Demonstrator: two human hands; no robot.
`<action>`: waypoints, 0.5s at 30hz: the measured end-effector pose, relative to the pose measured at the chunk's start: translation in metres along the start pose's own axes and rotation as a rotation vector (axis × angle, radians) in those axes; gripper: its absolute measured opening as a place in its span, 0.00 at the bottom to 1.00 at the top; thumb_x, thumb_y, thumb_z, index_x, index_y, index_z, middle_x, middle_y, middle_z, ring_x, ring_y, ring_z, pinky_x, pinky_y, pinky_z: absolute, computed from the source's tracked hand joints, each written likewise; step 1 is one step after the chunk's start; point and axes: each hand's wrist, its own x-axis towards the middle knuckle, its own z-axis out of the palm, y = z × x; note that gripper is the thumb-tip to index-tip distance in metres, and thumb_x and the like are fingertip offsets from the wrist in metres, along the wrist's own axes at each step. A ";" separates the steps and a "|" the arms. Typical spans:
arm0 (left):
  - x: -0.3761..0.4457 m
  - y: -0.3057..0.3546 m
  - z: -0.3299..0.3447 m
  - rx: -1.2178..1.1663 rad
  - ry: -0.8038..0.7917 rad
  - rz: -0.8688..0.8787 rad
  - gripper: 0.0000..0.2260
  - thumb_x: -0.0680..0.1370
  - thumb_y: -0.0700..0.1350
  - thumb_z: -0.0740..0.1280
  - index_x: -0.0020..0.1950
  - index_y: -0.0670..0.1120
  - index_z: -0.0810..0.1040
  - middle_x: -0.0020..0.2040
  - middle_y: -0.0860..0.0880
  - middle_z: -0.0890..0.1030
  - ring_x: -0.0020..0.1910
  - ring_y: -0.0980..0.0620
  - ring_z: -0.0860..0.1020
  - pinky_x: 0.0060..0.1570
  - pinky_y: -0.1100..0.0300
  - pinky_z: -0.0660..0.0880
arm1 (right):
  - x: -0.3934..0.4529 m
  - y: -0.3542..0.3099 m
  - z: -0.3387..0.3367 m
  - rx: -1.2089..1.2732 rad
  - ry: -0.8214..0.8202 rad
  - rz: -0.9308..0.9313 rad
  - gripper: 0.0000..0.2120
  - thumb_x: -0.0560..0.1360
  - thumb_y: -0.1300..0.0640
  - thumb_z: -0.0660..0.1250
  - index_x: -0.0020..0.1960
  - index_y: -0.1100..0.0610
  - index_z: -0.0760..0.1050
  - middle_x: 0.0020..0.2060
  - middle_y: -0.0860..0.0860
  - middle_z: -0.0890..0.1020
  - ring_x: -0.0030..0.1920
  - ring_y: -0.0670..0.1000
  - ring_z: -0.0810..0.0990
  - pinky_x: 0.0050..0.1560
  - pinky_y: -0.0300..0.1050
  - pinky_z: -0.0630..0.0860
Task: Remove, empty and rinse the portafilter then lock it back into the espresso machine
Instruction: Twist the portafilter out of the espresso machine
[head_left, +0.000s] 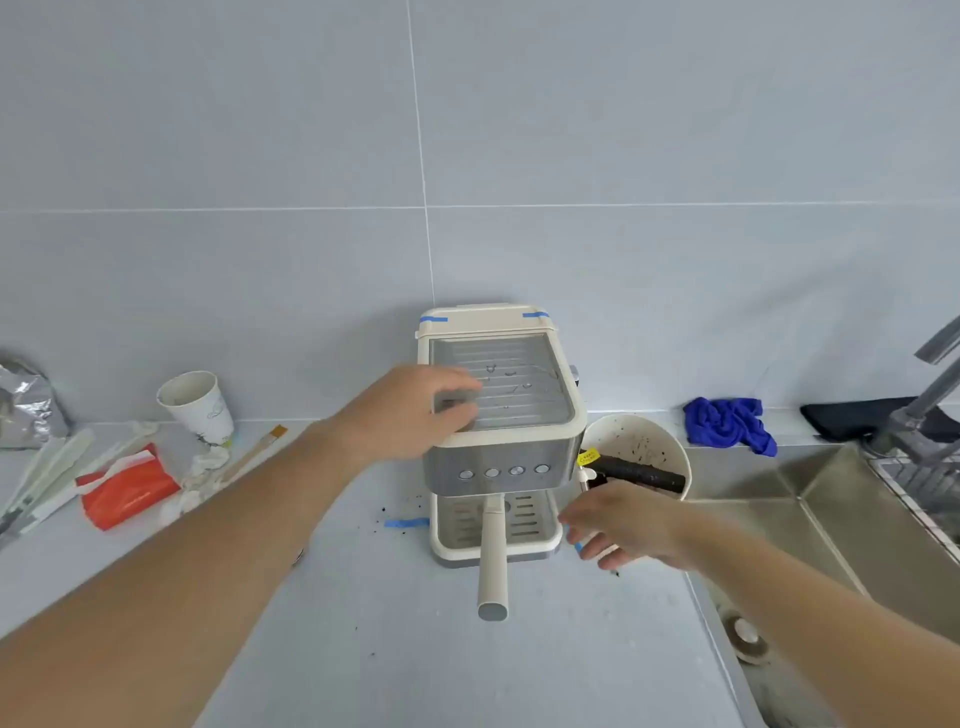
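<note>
Nearest, the left forearm (182, 561) leads to the left hand (410, 410), resting on the espresso machine (506, 457) top, fingers loosely bent, grasping nothing. The right hand (628, 525) hovers beside the drip tray (524, 552), fingers released. The portafilter (492, 561) sits in the machine, handle jutting over the desk (363, 649).

Single head view, steep downward tilt, close over counter (519, 675), facing tiled wall (311, 130).
</note>
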 end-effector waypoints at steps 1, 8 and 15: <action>0.001 0.002 0.004 -0.013 -0.002 0.033 0.14 0.77 0.53 0.67 0.60 0.51 0.80 0.54 0.57 0.78 0.53 0.61 0.75 0.57 0.63 0.68 | 0.002 0.001 0.006 0.059 0.014 0.002 0.12 0.80 0.55 0.64 0.60 0.59 0.79 0.52 0.53 0.84 0.45 0.49 0.84 0.47 0.44 0.83; 0.021 -0.001 0.024 0.151 -0.065 0.118 0.20 0.78 0.57 0.62 0.70 0.55 0.72 0.73 0.54 0.70 0.72 0.58 0.64 0.66 0.58 0.64 | 0.023 0.006 0.055 0.353 -0.010 0.014 0.13 0.80 0.48 0.64 0.57 0.55 0.79 0.50 0.55 0.84 0.43 0.51 0.83 0.49 0.48 0.83; 0.034 -0.007 0.034 0.249 -0.075 0.154 0.23 0.77 0.62 0.61 0.71 0.56 0.70 0.76 0.53 0.65 0.73 0.55 0.62 0.72 0.57 0.54 | 0.041 0.010 0.083 0.543 -0.054 0.009 0.15 0.82 0.50 0.63 0.64 0.57 0.77 0.53 0.58 0.83 0.46 0.53 0.84 0.47 0.46 0.81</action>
